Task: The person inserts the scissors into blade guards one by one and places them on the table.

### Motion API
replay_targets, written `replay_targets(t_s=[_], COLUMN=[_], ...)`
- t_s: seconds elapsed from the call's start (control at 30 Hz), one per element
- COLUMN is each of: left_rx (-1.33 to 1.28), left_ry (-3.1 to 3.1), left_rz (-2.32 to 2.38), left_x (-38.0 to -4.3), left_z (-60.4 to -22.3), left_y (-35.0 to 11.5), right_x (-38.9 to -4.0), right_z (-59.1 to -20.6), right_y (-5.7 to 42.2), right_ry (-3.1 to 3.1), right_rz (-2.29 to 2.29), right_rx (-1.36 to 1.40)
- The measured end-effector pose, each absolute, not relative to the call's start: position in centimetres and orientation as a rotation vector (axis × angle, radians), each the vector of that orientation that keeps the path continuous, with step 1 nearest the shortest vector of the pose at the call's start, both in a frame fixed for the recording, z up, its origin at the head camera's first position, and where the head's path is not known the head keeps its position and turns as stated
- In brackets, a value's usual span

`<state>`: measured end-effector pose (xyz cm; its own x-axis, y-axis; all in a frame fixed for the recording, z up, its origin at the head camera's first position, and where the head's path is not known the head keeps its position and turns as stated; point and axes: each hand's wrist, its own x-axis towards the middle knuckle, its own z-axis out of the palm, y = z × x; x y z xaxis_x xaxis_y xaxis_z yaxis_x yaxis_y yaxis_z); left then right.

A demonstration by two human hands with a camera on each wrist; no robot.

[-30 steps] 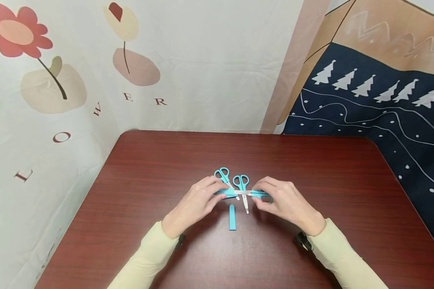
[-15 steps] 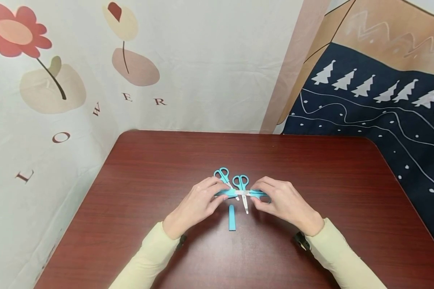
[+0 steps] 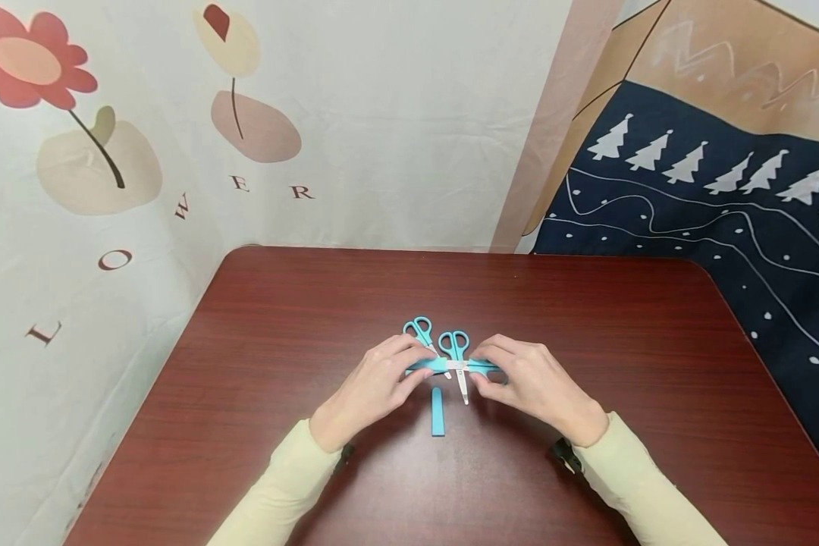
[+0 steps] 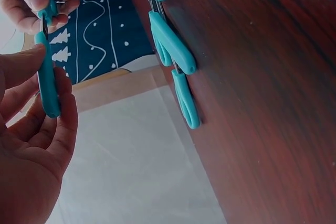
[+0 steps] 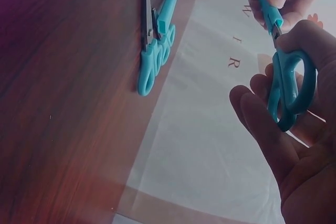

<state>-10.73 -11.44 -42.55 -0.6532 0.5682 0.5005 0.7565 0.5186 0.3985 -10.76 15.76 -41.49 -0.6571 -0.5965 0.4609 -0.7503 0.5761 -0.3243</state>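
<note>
My left hand (image 3: 377,379) pinches a teal blade cover (image 4: 48,85) between thumb and fingers. A pair of scissors (image 5: 286,80) with teal handles is held by my right hand (image 3: 539,383), its blades pointing left. The blades run into the mouth of the cover, and a short metal stretch shows between cover and handles. Both are held above the table, as the wrist views show. Below them lie a second pair of scissors (image 3: 455,345) with bare blades and a third pair (image 3: 419,329), partly hidden by my left hand.
A loose teal cover (image 3: 438,413) lies nearer me on the brown table (image 3: 300,296). Another cover (image 5: 169,6) lies against the scissors on the table. A printed white cloth (image 3: 396,152) and a dark blue tree-patterned cloth (image 3: 696,205) stand behind the table.
My right hand has moved slightly left with the scissors, and the bare stretch of blade outside the cover has become shorter. The left hand has barely moved; the things on the table lie as before.
</note>
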Motion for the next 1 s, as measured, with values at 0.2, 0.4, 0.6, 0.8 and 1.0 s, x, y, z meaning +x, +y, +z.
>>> replay_targets(t_s=[0.2, 0.4, 0.6, 0.8, 1.0], left_rx=[-1.112, -1.116, -1.122, -1.126, -1.115], left_ry=[-2.456, -2.467, -2.471, -2.472, -2.475], left_rz=[-0.874, -0.883, -0.874, -0.861, -0.823], left_x=[-10.77, -10.79, -10.82, -10.87, -10.89], left_z=[-42.53, -42.36, -42.32, -42.32, -42.26], left_y=[-11.26, -11.05, -10.95, -10.92, -10.88], right_x=[-10.75, -10.75, -10.79, -10.87, -10.91], right_z=[-41.46, -41.55, -41.7, -41.74, -41.67], right_y=[15.66, 15.57, 15.45, 15.44, 15.33], right_ry=[-2.493, -2.489, -2.486, -2.475, -2.47], right_rz=[0.734, 0.727, 0.721, 0.708, 0.692], right_rx=[1.117, 1.117, 1.114, 1.121, 1.13])
